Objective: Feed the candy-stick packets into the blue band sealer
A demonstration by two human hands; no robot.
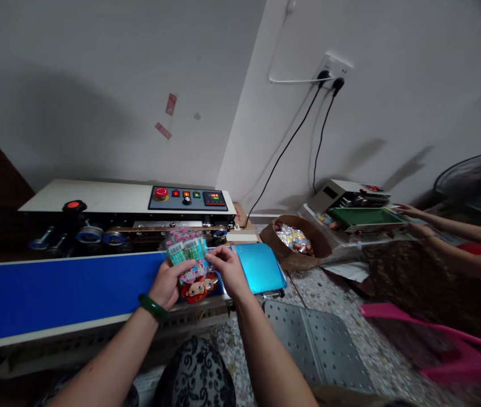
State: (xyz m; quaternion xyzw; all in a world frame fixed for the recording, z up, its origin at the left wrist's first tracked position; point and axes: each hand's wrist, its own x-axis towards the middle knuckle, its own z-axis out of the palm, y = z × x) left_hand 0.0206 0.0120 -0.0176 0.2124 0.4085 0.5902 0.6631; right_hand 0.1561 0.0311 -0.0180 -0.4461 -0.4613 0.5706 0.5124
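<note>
A clear plastic packet (189, 257) of colourful printed items, with barcodes and a red-haired cartoon figure, is held above the blue conveyor belt (53, 288). My left hand (170, 285) grips its left side, thumb across the front; a green bangle circles that wrist. At the packet's right edge my right hand (225, 265) pinches the plastic between thumb and fingers. A stack of shiny blue pouches (261, 265) lies just right of my right hand, at the belt's end. Behind the packet stands the band sealing machine (96, 198), its display lit.
Right of the belt, a round brown container (303, 257) holds many small shiny packets. Another person's hands (414, 220) work at a second machine with a green belt (367, 217). A grey perforated stool (316, 339) and a pink plastic frame (435, 339) stand on the speckled floor.
</note>
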